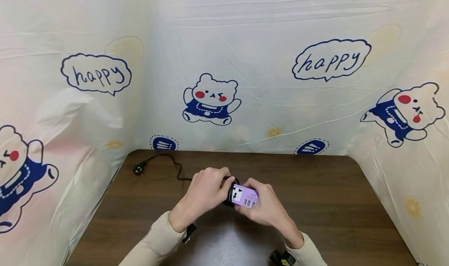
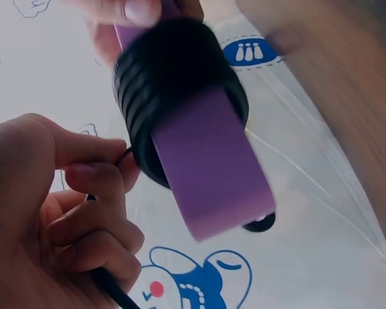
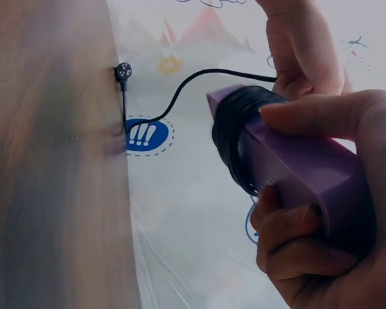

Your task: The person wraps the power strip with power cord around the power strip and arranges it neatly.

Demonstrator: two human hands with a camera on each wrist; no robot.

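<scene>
A purple power strip point(image 1: 250, 196) with several USB ports on one side is held above the table. My right hand point(image 1: 267, 204) grips one end, its thumb along the strip in the right wrist view. Black cord point(image 3: 235, 132) is wound in several turns round the strip's other part. My left hand point(image 2: 83, 193) pinches the cord close beside the coil point(image 2: 174, 96), with the cord's free length running through its curled fingers. From there the loose cord point(image 1: 178, 168) trails left across the table to a black plug point(image 1: 138, 168) lying near the back left corner.
The dark brown wooden table point(image 1: 315, 203) is bounded behind and at the sides by a pale printed sheet point(image 1: 266, 63) with bears and lettering. A black wrist camera point(image 1: 283, 257) is strapped by the right sleeve, and another black piece point(image 1: 189, 233) is at the left cuff.
</scene>
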